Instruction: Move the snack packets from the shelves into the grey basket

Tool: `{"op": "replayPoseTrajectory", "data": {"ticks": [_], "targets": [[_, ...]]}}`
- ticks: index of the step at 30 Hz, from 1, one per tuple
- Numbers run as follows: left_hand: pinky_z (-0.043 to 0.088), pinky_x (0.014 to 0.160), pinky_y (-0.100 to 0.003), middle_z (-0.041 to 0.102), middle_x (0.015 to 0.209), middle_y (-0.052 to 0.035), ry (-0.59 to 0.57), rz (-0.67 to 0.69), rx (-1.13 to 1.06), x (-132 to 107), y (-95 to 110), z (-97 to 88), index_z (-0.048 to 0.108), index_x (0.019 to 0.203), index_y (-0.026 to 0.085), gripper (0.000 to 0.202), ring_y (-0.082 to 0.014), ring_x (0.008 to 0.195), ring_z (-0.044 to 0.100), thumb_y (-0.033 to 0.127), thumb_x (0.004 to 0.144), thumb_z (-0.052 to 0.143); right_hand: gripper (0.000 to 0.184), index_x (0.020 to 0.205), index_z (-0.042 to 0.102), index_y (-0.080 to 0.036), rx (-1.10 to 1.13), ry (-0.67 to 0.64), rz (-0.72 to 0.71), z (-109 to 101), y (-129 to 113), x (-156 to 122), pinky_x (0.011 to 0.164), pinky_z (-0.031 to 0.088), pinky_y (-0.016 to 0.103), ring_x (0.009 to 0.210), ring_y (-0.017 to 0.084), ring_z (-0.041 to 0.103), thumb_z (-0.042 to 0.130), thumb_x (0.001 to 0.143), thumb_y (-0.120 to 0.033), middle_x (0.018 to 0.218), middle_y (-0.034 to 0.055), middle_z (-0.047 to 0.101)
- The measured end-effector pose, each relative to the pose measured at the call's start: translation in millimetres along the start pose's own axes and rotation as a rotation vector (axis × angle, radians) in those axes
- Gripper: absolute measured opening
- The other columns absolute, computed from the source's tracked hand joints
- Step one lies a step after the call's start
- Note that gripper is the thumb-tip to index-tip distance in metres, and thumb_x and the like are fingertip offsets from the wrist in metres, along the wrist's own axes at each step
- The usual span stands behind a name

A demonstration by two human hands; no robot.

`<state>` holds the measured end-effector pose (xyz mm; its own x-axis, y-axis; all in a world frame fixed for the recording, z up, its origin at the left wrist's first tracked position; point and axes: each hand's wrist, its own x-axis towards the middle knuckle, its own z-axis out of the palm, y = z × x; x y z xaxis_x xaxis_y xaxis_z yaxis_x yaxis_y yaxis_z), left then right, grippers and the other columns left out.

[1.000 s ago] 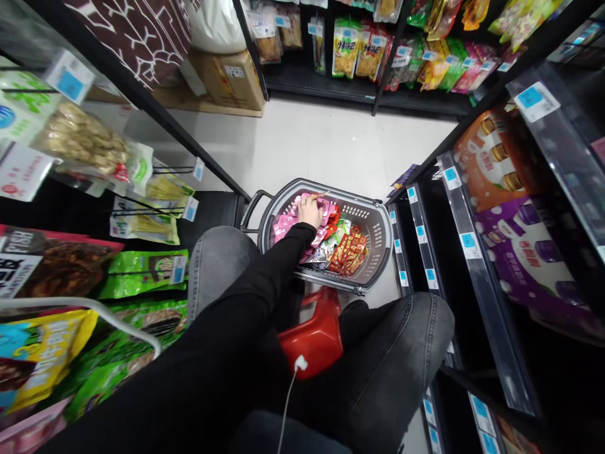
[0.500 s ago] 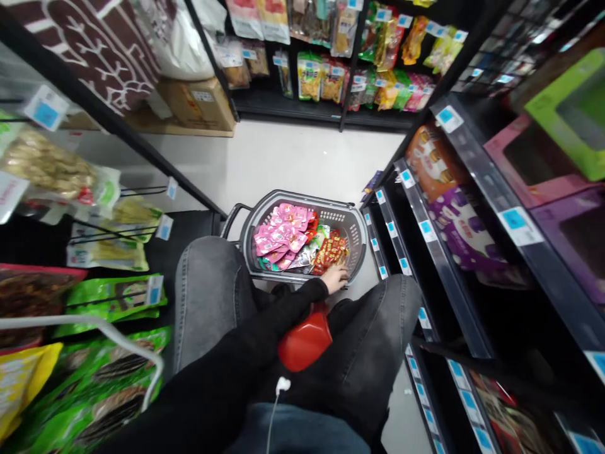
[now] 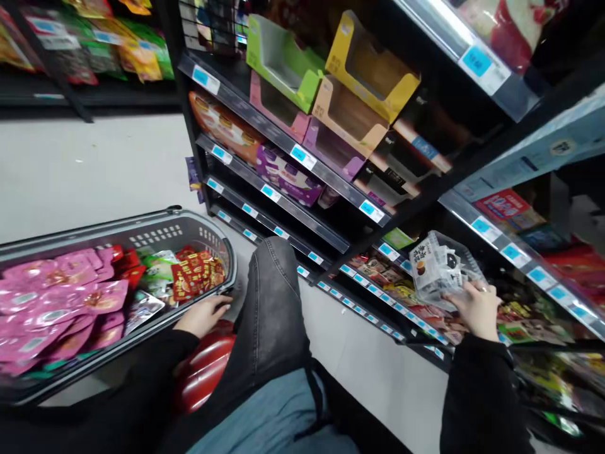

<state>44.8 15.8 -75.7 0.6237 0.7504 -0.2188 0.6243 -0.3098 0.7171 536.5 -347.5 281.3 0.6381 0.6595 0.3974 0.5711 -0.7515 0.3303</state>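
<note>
My left hand [image 3: 203, 315] rests on the near rim of a grey shopping basket [image 3: 222, 243], its fingers curled over the edge. The basket holds several pink snack packets [image 3: 57, 296] and red and green packets [image 3: 193, 274]. My right hand [image 3: 477, 309] is closed on a clear plastic pack with a white label [image 3: 439, 268], held up in front of a low shelf of snack packets [image 3: 392, 290]. I sit on a red stool [image 3: 205, 369], with my knee [image 3: 274, 277] between the two hands.
Black shelving on the right carries blue price tags [image 3: 302, 154], open display boxes in green [image 3: 281, 63], yellow [image 3: 371, 66] and pink, and purple boxes [image 3: 288, 176]. A pale floor aisle [image 3: 94, 164] runs to the left, with more racks of snack bags at the back.
The view has swung right, from the left racks to the right shelving. My left hand went from inside the basket to its near rim. My right hand has come into view holding the clear pack.
</note>
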Motion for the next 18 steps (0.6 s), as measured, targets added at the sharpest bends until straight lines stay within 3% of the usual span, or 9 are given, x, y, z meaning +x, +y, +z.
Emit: {"op": "replayPoseTrajectory", "data": {"ticks": [5, 9, 11, 14, 16, 18], "targets": [[0.041, 0.105, -0.039, 0.066, 0.118, -0.0119, -0.061, -0.003, -0.003, -16, 39, -17.7, 0.069, 0.101, 0.016, 0.058, -0.0280, 0.113, 0.060, 0.053, 0.070, 0.037, 0.036, 0.063, 0.058, -0.020, 0.128, 0.182, -0.197, -32, -13, -68, 0.069, 0.030, 0.035, 0.078, 0.025, 0.044, 0.057, 0.082, -0.050, 0.079, 0.0101, 0.059], [0.039, 0.106, -0.041, 0.066, 0.118, -0.0136, -0.011, -0.049, -0.195, -33, 74, -29.7, 0.068, 0.102, 0.015, 0.064, -0.0301, 0.114, 0.059, 0.062, 0.067, 0.042, 0.030, 0.062, 0.052, -0.022, 0.242, 0.229, -0.329, -58, -56, -119, 0.072, 0.034, 0.035, 0.078, 0.023, 0.045, 0.059, 0.085, -0.040, 0.075, 0.0063, 0.056], [0.041, 0.105, -0.042, 0.065, 0.118, -0.0151, -0.011, -0.093, -0.403, -42, 90, -30.3, 0.066, 0.104, 0.013, 0.071, -0.0308, 0.113, 0.059, 0.069, 0.063, 0.051, 0.029, 0.060, 0.050, -0.022, 0.337, 0.244, -0.383, -63, -92, -128, 0.073, 0.035, 0.035, 0.078, 0.022, 0.045, 0.056, 0.086, -0.033, 0.074, 0.0050, 0.055], [0.049, 0.095, -0.039, 0.059, 0.127, -0.0196, -0.105, -0.234, -0.928, -54, 109, -29.3, 0.057, 0.109, 0.012, 0.088, -0.0273, 0.104, 0.062, 0.076, 0.050, 0.067, 0.029, 0.059, 0.050, -0.021, 0.538, 0.306, -0.539, -64, -164, -128, 0.075, 0.034, 0.033, 0.078, 0.020, 0.045, 0.056, 0.087, -0.027, 0.075, 0.0037, 0.055], [0.052, 0.088, -0.037, 0.056, 0.129, -0.0207, -0.074, -0.306, -1.187, -58, 112, -33.9, 0.052, 0.113, 0.013, 0.085, -0.0218, 0.094, 0.064, 0.077, 0.059, 0.063, 0.029, 0.060, 0.051, -0.021, 0.673, 0.348, -0.649, -67, -220, -128, 0.076, 0.034, 0.033, 0.079, 0.019, 0.044, 0.060, 0.087, -0.025, 0.075, 0.0025, 0.053], [0.054, 0.083, -0.037, 0.054, 0.131, -0.0189, -0.053, -0.326, -1.349, -61, 105, -46.6, 0.048, 0.119, 0.015, 0.073, -0.0186, 0.090, 0.064, 0.076, 0.079, 0.040, 0.027, 0.062, 0.051, -0.020, 0.811, 0.390, -0.735, -73, -276, -133, 0.076, 0.033, 0.033, 0.078, 0.017, 0.042, 0.063, 0.086, -0.022, 0.074, 0.0014, 0.051]]}}
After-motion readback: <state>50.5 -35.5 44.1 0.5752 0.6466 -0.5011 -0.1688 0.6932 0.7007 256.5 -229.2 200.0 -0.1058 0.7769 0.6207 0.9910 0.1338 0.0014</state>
